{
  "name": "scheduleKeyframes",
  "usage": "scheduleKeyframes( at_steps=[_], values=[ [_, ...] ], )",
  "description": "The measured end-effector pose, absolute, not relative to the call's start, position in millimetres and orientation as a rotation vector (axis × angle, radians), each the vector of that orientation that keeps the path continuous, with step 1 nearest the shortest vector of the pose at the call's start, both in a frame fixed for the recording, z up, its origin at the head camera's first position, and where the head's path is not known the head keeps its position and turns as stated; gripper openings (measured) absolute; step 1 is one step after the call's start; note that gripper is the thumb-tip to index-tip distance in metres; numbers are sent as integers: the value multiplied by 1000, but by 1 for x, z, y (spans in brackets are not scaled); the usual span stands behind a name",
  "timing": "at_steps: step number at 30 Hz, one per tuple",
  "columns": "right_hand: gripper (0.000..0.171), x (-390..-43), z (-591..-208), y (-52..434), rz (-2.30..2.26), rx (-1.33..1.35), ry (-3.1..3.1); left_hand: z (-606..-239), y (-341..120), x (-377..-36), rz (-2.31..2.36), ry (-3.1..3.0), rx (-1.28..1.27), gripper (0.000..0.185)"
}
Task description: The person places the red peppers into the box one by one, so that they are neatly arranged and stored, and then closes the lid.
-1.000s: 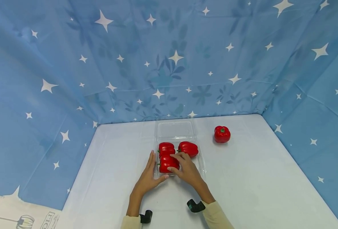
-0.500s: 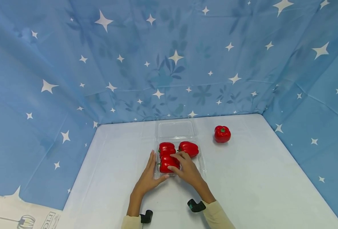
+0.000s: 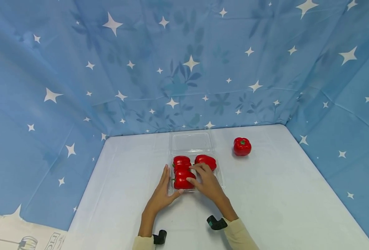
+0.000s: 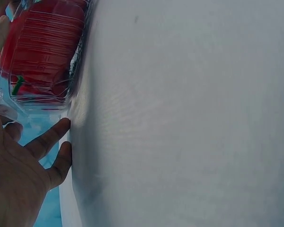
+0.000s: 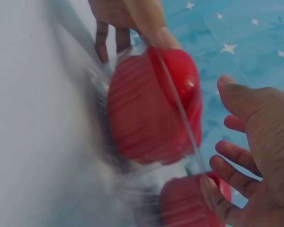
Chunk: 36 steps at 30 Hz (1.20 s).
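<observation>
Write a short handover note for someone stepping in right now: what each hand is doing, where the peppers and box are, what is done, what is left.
Left hand: open, flat against the left side of the clear box.
Right hand: open, fingers on the near pepper in the box, no firm grip.
Done: three peppers sit in the box.
Left: the fourth pepper is loose on the table, far right; the lid lies open behind the box.

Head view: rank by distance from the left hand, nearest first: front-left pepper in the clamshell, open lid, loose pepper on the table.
1. front-left pepper, in the clamshell's near-left corner, just beside the left hand.
2. open lid, lying flat behind the tray.
3. loose pepper, alone on the table, far right.
</observation>
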State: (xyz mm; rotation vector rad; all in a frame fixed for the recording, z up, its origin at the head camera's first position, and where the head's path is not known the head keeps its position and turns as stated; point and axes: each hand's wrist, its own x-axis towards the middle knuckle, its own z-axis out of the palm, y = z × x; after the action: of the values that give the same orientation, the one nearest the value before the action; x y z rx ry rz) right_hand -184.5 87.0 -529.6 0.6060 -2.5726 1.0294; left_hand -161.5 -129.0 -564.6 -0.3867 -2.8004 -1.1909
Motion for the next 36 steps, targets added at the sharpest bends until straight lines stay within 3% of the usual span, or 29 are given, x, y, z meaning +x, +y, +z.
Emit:
scheduleKeyframes(
  at_steps=[16,25,36],
  values=[
    [51,-212,-499,148,1045,287,-2537,-566,-130,-162,-1215,-2813,-361,100],
    [45,-224,-501,185,996,10,-2379,-565,-129,-161,-1214,-2848,-320,102],
    [58,-239,-513,216,1084,-370,-2341,-566,-129,-162,-1220,-2832,-339,102]
  ],
)
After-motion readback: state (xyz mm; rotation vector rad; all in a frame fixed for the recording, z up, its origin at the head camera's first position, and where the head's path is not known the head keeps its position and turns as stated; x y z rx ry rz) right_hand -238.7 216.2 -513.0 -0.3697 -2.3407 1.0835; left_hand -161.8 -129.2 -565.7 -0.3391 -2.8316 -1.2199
